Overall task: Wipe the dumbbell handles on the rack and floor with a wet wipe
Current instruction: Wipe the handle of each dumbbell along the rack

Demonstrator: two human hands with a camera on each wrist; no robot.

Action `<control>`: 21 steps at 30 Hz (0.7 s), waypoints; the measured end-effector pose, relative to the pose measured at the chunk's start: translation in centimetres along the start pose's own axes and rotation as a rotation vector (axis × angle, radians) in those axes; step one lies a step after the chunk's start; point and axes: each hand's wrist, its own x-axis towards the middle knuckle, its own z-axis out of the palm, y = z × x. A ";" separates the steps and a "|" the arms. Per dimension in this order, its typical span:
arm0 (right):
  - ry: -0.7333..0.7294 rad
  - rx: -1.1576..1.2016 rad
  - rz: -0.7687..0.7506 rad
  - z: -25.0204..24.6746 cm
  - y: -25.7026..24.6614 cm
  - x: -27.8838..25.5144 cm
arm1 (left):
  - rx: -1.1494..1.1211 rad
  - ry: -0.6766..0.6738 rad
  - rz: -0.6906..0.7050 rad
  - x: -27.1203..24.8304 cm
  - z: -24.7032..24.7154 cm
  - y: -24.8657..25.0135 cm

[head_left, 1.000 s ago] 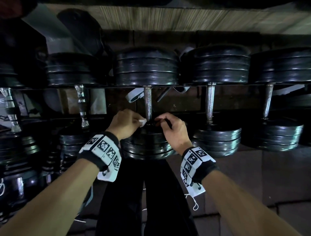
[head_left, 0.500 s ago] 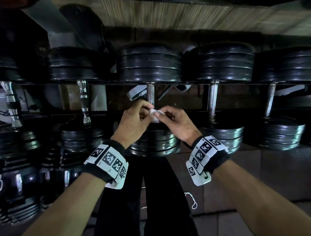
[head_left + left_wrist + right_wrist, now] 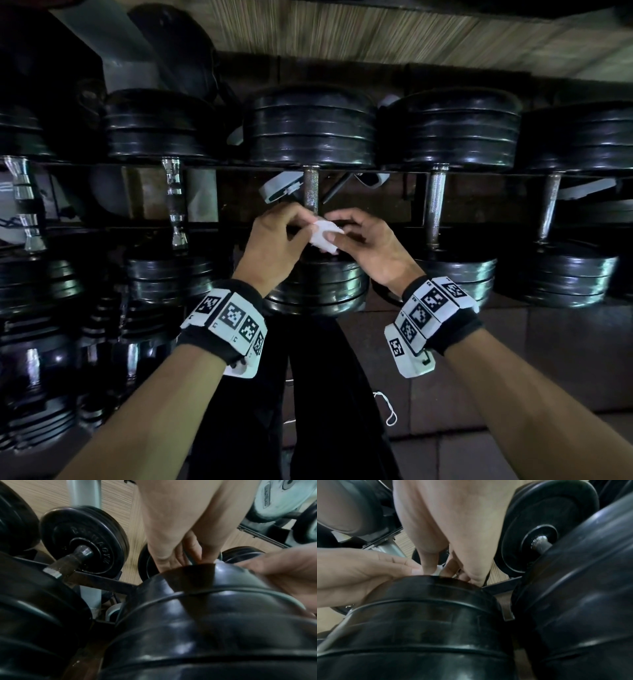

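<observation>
A small white wet wipe (image 3: 322, 234) hangs between my two hands, just in front of the lower end of the middle dumbbell's knurled handle (image 3: 311, 190). My left hand (image 3: 301, 224) pinches its left edge, and my right hand (image 3: 334, 231) pinches its right side with the thumb on top. The wipe looks clear of the handle. Below the hands sit that dumbbell's black front plates (image 3: 318, 287). In the right wrist view only a sliver of the wipe (image 3: 437, 571) shows between my right fingertips (image 3: 428, 566). The left wrist view hides the wipe behind the plates (image 3: 188, 628).
More dumbbells lie on the rack either side, with handles to the right (image 3: 434, 205), far right (image 3: 549, 205) and a chrome one to the left (image 3: 174, 205). Smaller dumbbells fill the lower left (image 3: 41, 377). My black trousers (image 3: 325, 394) and a tiled floor (image 3: 513, 359) are below.
Both hands have lifted from the base of the handle and come together in front of it. The wipe, first in the left hand only, is now pinched by both.
</observation>
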 end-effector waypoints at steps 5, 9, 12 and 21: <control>0.054 -0.010 0.017 0.0 -0.3 0.2 | -0.156 0.003 -0.231 0.7 -0.1 -0.6; 0.058 -0.012 0.002 0.8 -0.6 0.1 | -0.090 -0.060 -0.172 0.4 -0.4 -0.2; 0.094 -0.018 0.006 1.5 -0.6 0.0 | -0.002 0.009 -0.045 0.3 -0.6 0.1; 0.194 0.209 -0.002 2.2 -1.1 -0.2 | 0.141 0.173 0.139 -1.7 0.4 0.6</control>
